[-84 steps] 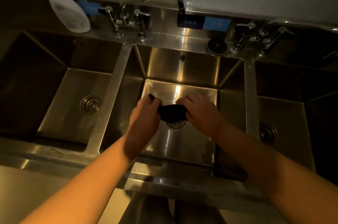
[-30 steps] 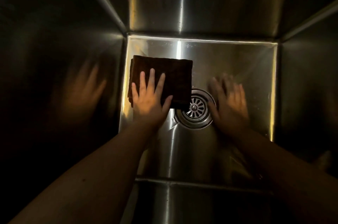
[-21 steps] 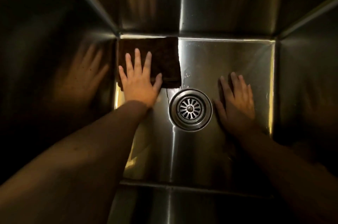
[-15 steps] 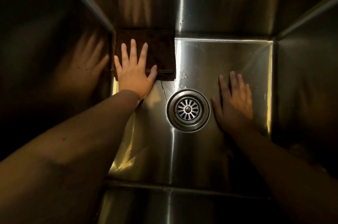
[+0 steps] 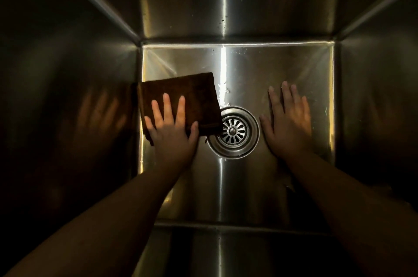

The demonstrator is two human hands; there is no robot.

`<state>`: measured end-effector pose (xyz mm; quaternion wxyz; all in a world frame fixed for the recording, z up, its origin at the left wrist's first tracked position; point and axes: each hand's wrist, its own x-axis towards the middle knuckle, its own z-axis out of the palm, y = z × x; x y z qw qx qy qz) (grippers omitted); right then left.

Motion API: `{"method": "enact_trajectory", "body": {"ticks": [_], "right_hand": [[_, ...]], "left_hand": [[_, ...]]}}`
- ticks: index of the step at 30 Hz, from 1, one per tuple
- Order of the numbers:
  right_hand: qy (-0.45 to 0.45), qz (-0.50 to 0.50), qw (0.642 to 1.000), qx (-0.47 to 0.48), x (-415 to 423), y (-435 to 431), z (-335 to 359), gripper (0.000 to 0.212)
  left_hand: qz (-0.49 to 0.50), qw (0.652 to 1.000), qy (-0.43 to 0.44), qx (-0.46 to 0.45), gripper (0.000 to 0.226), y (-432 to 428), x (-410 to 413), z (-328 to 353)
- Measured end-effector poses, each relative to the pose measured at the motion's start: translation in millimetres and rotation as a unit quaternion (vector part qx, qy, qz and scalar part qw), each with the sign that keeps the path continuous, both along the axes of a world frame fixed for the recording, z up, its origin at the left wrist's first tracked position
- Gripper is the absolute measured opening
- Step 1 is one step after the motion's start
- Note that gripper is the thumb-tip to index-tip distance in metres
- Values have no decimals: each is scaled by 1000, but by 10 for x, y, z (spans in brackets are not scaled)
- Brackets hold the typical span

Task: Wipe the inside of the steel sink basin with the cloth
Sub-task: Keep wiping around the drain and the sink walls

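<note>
I look straight down into the steel sink basin (image 5: 278,66). A dark brown folded cloth (image 5: 194,93) lies flat on the basin floor at the left, its right corner at the rim of the round drain strainer (image 5: 233,132). My left hand (image 5: 172,132) presses on the cloth with straight, spread fingers. My right hand (image 5: 289,120) rests flat on the bare floor to the right of the drain, fingers straight, holding nothing.
Steep steel walls close in on all sides; the left wall (image 5: 67,95) mirrors my left hand. Water drops sit on the floor above the drain and on the back wall (image 5: 224,5).
My left hand has slid the cloth back from the far-left corner toward me, beside the drain. My right hand has stayed flat at the right of the drain.
</note>
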<state>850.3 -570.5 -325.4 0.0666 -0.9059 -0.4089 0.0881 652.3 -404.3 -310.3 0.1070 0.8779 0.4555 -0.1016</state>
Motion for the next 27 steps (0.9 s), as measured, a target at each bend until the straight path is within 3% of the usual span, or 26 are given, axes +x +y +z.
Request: {"method": "enact_trajectory", "body": {"ticks": [8, 18, 22, 27], "right_hand": [[-5, 0, 1000, 11, -6, 0, 7, 66], [-23, 5, 1000, -8, -13, 8, 4, 65], [-19, 3, 1000, 2, -10, 4, 12, 64], [-21, 0, 1000, 0, -7, -4, -11, 65]], "left_hand": [[-39, 998, -30, 29, 65, 748, 555, -77], [-34, 999, -34, 24, 63, 144, 315, -51], [-26, 995, -96, 27, 57, 237, 399, 10], [-42, 997, -32, 56, 69, 365, 650, -117]]}}
